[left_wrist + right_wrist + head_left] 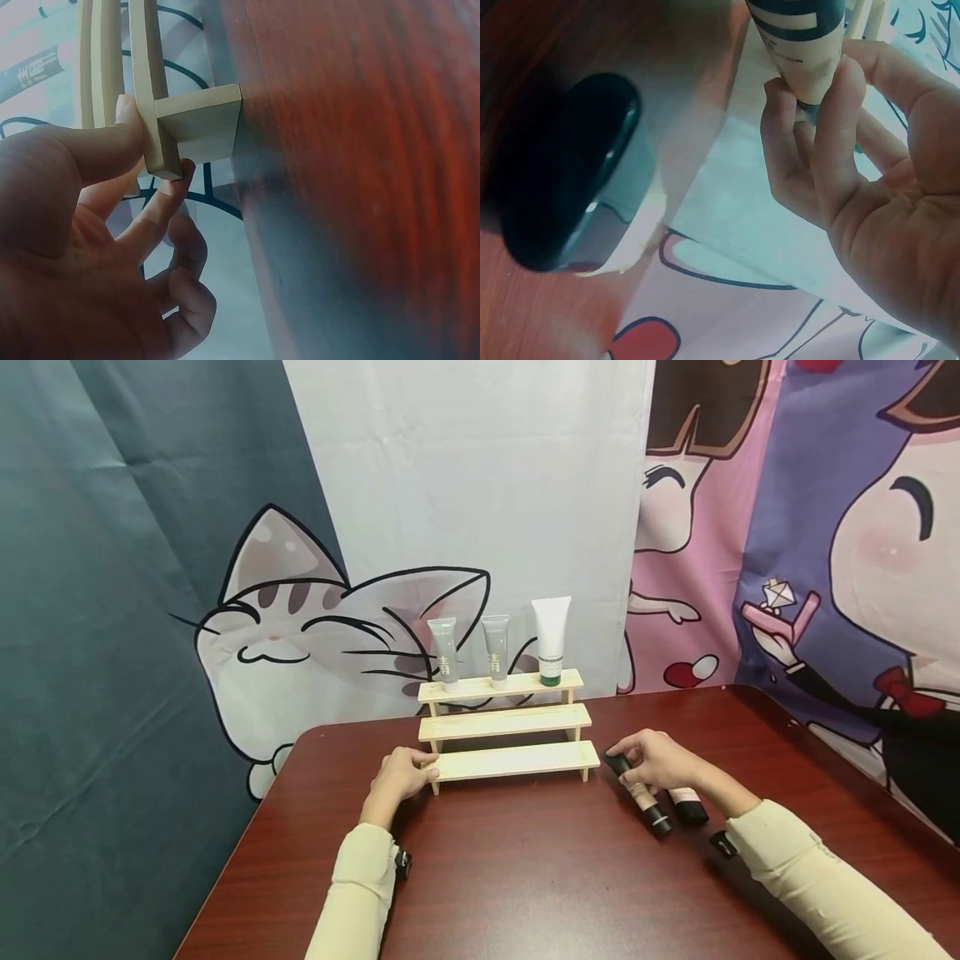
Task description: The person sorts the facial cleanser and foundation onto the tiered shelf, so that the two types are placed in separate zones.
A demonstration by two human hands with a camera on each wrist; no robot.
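Observation:
A three-step pale wooden rack (517, 761) stands at the back of the table. My left hand (400, 774) pinches the left end of its lowest step, thumb on top and a finger underneath, as the left wrist view shows at the step end (163, 154). To the right of the rack, my right hand (660, 760) holds a beige tube (640, 796) with black ends, tilted, between thumb and fingers. In the right wrist view, the tube's printed side (802, 60) shows above the fingertips. Just beyond this hand lies another pale tube (687, 804) with a black cap (574, 169).
On the top step stand two clear grey tubes (444, 652) and a larger white tube (551, 639) with a green cap. The reddish-brown table (510, 877) meets a cartoon-printed cloth backdrop (480, 468) behind the rack.

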